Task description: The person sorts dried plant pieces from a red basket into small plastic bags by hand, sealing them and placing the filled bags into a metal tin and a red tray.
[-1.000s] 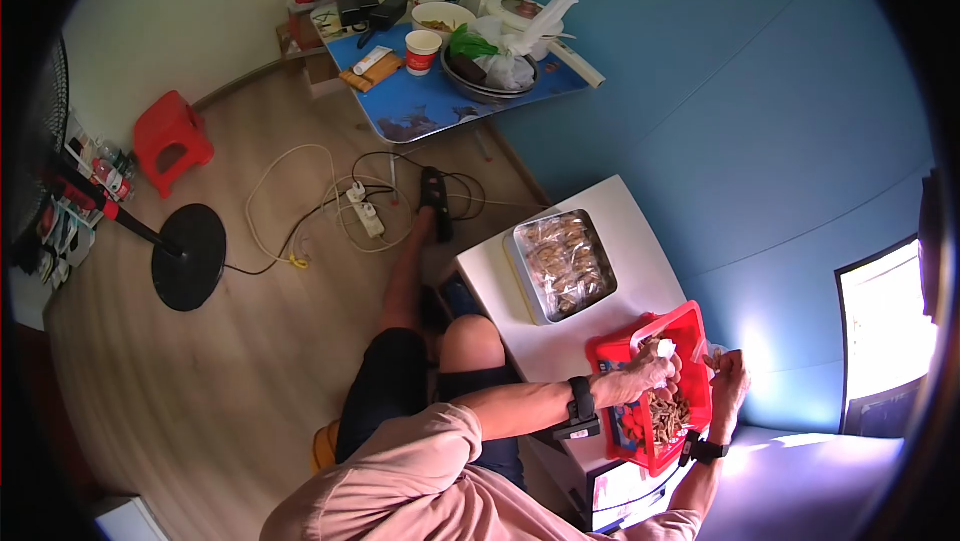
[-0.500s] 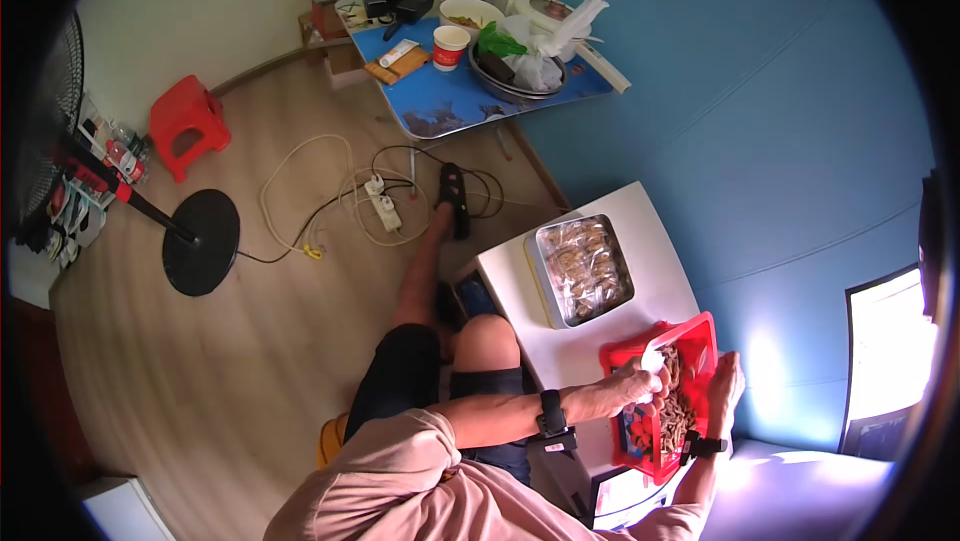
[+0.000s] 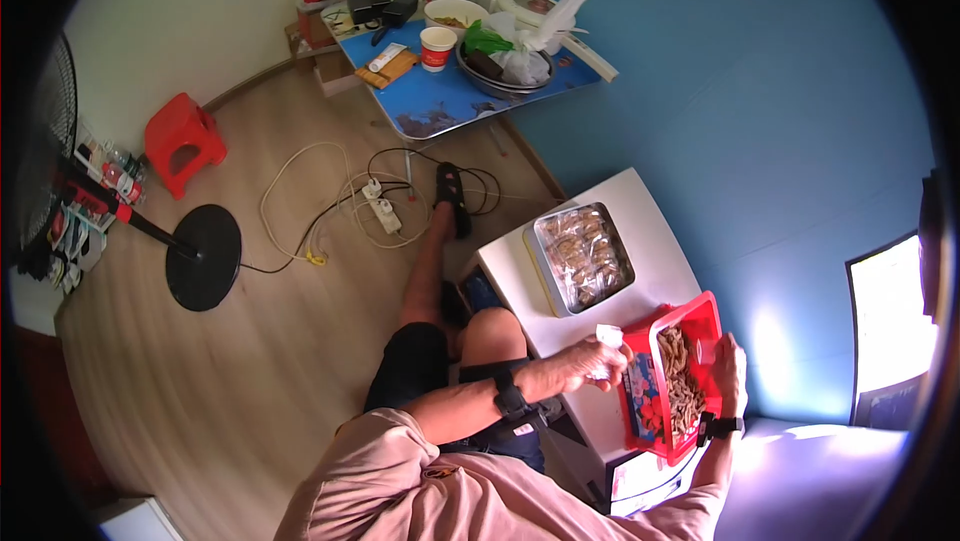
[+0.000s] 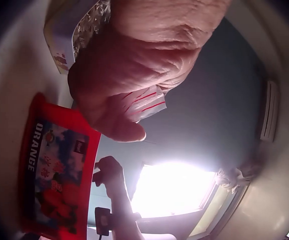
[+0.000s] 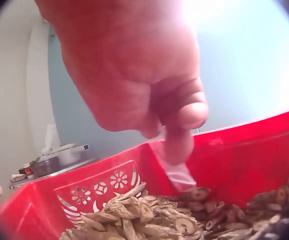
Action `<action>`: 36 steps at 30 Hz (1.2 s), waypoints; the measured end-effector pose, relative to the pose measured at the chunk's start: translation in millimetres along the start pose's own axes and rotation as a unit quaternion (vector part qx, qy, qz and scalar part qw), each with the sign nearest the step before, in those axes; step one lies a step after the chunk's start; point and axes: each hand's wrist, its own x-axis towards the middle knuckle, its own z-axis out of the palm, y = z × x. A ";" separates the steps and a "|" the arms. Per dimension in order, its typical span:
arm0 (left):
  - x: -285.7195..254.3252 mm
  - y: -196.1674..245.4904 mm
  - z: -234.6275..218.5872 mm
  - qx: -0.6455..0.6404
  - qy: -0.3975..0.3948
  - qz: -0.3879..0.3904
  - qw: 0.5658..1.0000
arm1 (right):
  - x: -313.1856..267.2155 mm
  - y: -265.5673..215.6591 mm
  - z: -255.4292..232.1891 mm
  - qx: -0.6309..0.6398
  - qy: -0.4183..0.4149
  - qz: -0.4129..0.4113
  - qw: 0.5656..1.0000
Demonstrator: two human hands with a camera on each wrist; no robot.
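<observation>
Small clear zip bags with red stripes (image 4: pixel 147 103) are gripped by my left hand (image 3: pixel 572 365), which is just left of the red basket (image 3: pixel 660 316) in the head view. Inside the basket lie dried brown slices (image 3: pixel 682 381). My right hand (image 5: pixel 129 70) hangs over the basket by its far wall, fingers curled, pinching a clear plastic bag (image 5: pixel 181 179) above the slices. How full that bag is, I cannot tell. A printed label (image 4: pixel 59 175) reading ORANGE covers the basket's side in the left wrist view.
An open tin (image 3: pixel 583 256) of wrapped packets stands on the white cabinet (image 3: pixel 650 231) beside the basket. Beyond are a blue table (image 3: pixel 440 101) with bowls and a cup, a power strip (image 3: pixel 381 211), a red stool (image 3: pixel 185 141) and a fan base (image 3: pixel 204 257). A blue wall borders the right.
My left hand has drawn back leftward from over the basket, with the white plastic still in its grip. My right hand has stayed by the basket's right side.
</observation>
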 end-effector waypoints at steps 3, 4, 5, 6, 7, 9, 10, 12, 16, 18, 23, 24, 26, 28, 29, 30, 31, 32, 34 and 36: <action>-18.7 6.5 -16.2 -0.060 -0.030 -0.027 0.997 | 4.4 -48.5 -39.8 0.369 -0.046 0.124 0.920; -27.1 11.2 -20.4 -0.071 -0.042 -0.037 0.996 | 1.5 -70.0 -54.0 0.446 -0.014 0.104 0.889; -35.5 15.6 -23.3 -0.071 -0.046 -0.042 0.995 | -0.8 -101.8 -76.2 0.469 -0.028 0.107 0.876; -43.7 20.0 -25.6 -0.071 -0.050 -0.048 0.995 | -5.8 -125.0 -87.4 0.470 -0.025 0.116 0.874; -51.0 22.9 -27.6 -0.096 -0.057 -0.077 0.991 | -12.4 -144.5 -95.7 0.538 -0.053 0.068 0.838; -64.9 23.0 -33.3 -0.119 -0.082 -0.094 0.985 | -21.3 -177.5 -105.0 0.592 -0.111 -0.006 0.798; -72.1 22.6 -35.3 -0.131 -0.089 -0.101 0.982 | -24.5 -192.8 -107.0 0.581 -0.143 -0.032 0.800; -86.6 21.5 -35.8 -0.132 -0.116 -0.107 0.979 | -31.3 -229.8 -106.2 0.641 -0.215 -0.041 0.735; -120.3 10.9 -37.6 -0.140 -0.110 -0.081 0.981 | -22.6 -290.2 -80.2 0.467 -0.265 -0.303 0.787; -139.0 6.5 -37.1 -0.116 -0.072 -0.039 0.990 | -25.5 -309.4 -53.1 0.392 -0.221 -0.380 0.808; -178.9 5.7 -33.1 -0.089 -0.110 -0.017 0.990 | -33.7 -337.5 -42.0 0.330 -0.191 -0.413 0.827; -183.6 5.4 -30.7 -0.062 -0.093 -0.002 0.994 | -35.9 -339.1 -39.5 0.332 -0.190 -0.412 0.827; -189.3 4.8 -28.4 -0.062 -0.080 -0.001 0.995 | -40.3 -341.0 -35.3 0.340 -0.160 -0.424 0.824; -190.7 3.8 -27.9 -0.064 -0.070 -0.001 0.996 | -45.8 -341.1 -32.4 0.339 -0.160 -0.419 0.827; -190.3 3.0 -28.1 -0.050 -0.060 -0.019 0.997 | -48.2 -341.1 -32.0 0.337 -0.158 -0.416 0.830; -189.7 1.8 -28.3 -0.037 -0.051 -0.037 0.997 | -50.3 -341.1 -33.5 0.337 -0.159 -0.412 0.831; -188.3 -0.3 -30.7 -0.039 -0.052 -0.040 0.997 | -51.7 -341.5 -36.6 0.344 -0.156 -0.407 0.832; -186.3 -2.9 -34.9 -0.039 -0.066 -0.057 0.995 | -52.4 -341.3 -38.0 0.351 -0.153 -0.402 0.832; -184.5 -3.7 -36.0 -0.040 -0.079 -0.076 0.993 | -53.3 -336.2 -32.4 0.352 -0.174 -0.390 0.833; -184.6 -1.2 -31.0 -0.018 -0.067 -0.103 0.992 | -55.5 -334.1 -26.2 0.354 -0.195 -0.377 0.833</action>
